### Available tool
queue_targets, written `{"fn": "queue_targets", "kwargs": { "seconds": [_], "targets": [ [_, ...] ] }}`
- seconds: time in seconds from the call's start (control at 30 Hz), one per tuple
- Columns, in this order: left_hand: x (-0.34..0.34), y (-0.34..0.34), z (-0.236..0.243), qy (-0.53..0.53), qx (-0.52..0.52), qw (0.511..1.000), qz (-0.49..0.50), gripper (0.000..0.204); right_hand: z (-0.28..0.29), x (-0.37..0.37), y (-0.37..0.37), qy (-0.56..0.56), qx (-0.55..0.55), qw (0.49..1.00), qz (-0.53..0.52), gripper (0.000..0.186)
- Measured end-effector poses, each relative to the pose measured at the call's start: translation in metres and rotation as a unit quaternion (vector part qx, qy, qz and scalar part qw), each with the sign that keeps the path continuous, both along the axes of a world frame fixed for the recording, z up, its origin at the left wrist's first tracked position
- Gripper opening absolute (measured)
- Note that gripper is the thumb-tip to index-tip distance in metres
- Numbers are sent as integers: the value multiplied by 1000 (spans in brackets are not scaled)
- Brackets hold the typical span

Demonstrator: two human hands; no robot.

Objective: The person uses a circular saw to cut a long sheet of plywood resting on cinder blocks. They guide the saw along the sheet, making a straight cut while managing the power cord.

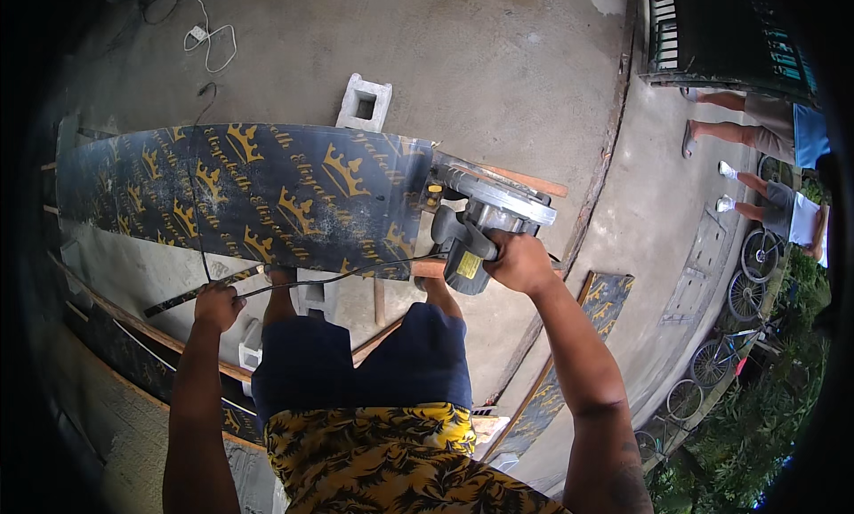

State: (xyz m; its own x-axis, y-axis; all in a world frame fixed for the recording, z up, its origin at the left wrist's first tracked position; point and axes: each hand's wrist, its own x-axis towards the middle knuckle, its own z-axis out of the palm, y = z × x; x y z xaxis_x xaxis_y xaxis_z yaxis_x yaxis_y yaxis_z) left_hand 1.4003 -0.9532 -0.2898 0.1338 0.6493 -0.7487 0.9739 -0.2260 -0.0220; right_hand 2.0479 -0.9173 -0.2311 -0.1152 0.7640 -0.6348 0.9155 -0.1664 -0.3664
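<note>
My right hand (519,262) is closed around the handle of a grey circular saw (498,203), which sits at the right end of a dark plywood board (294,203) printed with gold crowns. The saw's blade side and the cut edge are partly hidden from above. On the left, my left hand (219,306) is closed on the black power cord (329,277), which runs from the saw across the board's near edge. From that hand the cord goes up over the board toward the far floor.
Hollow concrete blocks (364,102) and wooden pieces (380,302) lie under and around the board. A white extension cord (210,39) lies on the far floor. Another printed plywood strip (569,363) is at right. Two people (756,132) stand near a gate, with bicycles (709,361) along the right.
</note>
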Motion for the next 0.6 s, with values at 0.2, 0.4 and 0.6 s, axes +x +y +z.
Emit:
{"fn": "queue_targets", "kwargs": {
  "seconds": [0.2,0.4,0.6],
  "targets": [
    [24,-33,-65,-72,37,994,80,24,-74,23,43,-12,-24,998,56,45],
    [11,-39,-56,-155,150,970,116,17,-92,34,43,-31,-40,999,20,42],
    [-75,20,0,-205,342,812,427,34,-68,23,3,93,-4,977,-194,39]
  ]
}}
